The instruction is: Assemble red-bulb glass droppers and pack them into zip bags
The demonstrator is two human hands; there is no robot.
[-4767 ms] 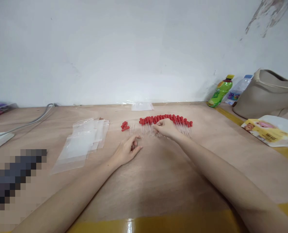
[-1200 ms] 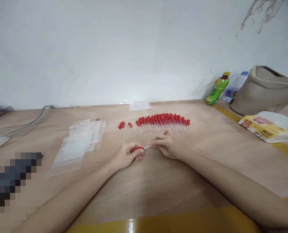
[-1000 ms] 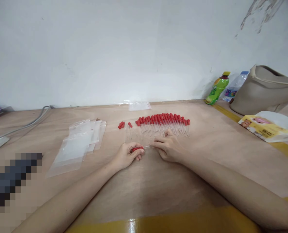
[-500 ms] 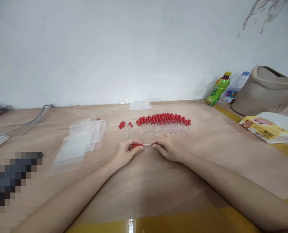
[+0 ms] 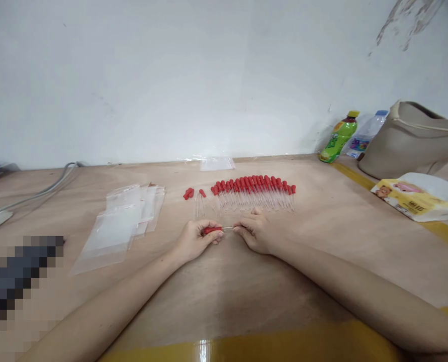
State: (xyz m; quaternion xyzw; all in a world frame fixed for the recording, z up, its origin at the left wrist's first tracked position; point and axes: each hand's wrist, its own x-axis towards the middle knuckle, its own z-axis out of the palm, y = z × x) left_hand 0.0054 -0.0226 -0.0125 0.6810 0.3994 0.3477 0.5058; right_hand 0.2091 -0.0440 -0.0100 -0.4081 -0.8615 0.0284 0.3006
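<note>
My left hand (image 5: 198, 240) is closed around a red rubber bulb (image 5: 212, 230) just above the table. From the bulb's right end runs a thin clear glass dropper tube (image 5: 227, 229), and the fingers of my right hand (image 5: 254, 234) pinch its other end. Bulb and tube appear joined, lying level between both hands. Behind my hands lies a row of droppers with red bulbs (image 5: 254, 183), tubes pointing toward me. Left of that row are loose red bulbs (image 5: 188, 193), one more red bulb (image 5: 202, 192) and several bare glass tubes (image 5: 198, 206).
Clear zip bags (image 5: 114, 226) lie overlapping on the left, another bag (image 5: 216, 164) by the wall. At right are a green bottle (image 5: 339, 138), a clear bottle (image 5: 365, 136), a beige bag (image 5: 408, 143) and a tissue pack (image 5: 416, 198). A grey cable (image 5: 46, 191) crosses the left side.
My right hand has shifted slightly left and down, keeping its pinch on the tube. The left hand stays nearly in place around the bulb.
</note>
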